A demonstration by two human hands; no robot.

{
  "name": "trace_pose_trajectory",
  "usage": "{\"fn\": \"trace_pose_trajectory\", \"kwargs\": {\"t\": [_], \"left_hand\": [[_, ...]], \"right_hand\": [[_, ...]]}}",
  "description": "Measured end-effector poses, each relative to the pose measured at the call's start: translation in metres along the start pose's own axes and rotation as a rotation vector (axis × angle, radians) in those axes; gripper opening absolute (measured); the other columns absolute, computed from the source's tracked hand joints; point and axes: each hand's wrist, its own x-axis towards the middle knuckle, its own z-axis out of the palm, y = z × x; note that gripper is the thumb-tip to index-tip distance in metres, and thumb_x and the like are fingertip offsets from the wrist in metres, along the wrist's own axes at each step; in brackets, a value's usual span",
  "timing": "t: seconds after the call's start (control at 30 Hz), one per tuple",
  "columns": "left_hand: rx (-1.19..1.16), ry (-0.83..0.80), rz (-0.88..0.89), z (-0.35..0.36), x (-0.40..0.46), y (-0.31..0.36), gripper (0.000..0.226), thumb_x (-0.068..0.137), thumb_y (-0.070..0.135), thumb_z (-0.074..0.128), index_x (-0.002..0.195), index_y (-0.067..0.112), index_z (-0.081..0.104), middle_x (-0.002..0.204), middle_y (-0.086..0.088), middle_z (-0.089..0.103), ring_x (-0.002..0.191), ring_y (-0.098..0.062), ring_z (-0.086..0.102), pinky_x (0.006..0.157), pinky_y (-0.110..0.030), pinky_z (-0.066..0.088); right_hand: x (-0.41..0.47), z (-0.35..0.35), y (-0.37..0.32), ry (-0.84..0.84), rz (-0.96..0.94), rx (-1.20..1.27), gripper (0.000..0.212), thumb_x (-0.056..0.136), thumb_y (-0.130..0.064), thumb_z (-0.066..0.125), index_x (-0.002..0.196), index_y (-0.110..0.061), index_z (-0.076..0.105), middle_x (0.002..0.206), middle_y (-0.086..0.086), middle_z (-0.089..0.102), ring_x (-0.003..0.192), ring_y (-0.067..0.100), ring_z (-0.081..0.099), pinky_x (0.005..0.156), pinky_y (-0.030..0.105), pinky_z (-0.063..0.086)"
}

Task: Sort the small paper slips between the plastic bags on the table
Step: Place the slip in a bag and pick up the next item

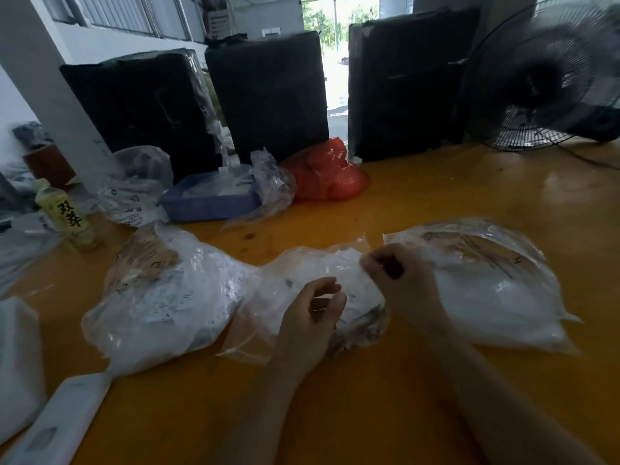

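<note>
Both hands (352,290) curled, fingertips pinching the middle bag (322,297).

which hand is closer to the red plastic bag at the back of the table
Right. The right hand is at the middle clear bag's top edge, nearer the red bag; the left hand sits lower and farther left.

Whole frame motion-blurred. Slips (349,280) inside middle bag (302,273): print unreadable, count unclear. Left hand (313,317) fingertips smeared, grip on bag or slip impossible to tell. Right hand (399,276) covering bag's top edge. Fan (550,78) cut by right edge. White box (16,360) cut by left edge. Bottle (65,213) label partly legible.
</note>
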Motion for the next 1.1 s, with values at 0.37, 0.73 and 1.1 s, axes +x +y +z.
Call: {"fn": "trace_pose_trajectory", "kwargs": {"t": [0.37,0.73,1.1], "left_hand": [[-0.096,0.19,0.057,0.001,-0.003,-0.005,0.017,0.091,0.054,0.065,0.105,0.06,0.073,0.109,0.016,0.08,0.101,-0.004,0.075,0.082,-0.03,0.065],[-0.263,0.25,-0.102,-0.004,-0.002,-0.006,0.016,0.103,0.035,0.067,0.102,0.043,0.081,0.097,0.01,0.08,0.087,-0.006,0.076,0.065,-0.021,0.061],[-0.526,0.309,-0.23,-0.005,0.004,-0.005,0.014,0.097,0.026,0.075,0.086,0.03,0.083,0.101,0.0,0.082,0.098,-0.012,0.077,0.061,-0.027,0.058]], "right_hand": [[-0.018,0.033,-0.003,-0.159,0.061,0.277,0.018,0.097,-0.032,0.067,0.09,-0.015,0.067,0.066,-0.016,0.058,0.057,0.003,0.052,0.055,0.015,0.041],[-0.011,0.029,0.011,-0.332,0.161,0.196,0.011,0.092,-0.043,0.07,0.1,-0.035,0.068,0.087,-0.01,0.073,0.073,0.007,0.068,0.065,0.021,0.055],[-0.018,0.037,0.004,-0.345,0.074,0.053,0.011,0.1,-0.044,0.057,0.098,-0.035,0.062,0.089,-0.026,0.069,0.069,0.006,0.063,0.06,0.019,0.052]]}}
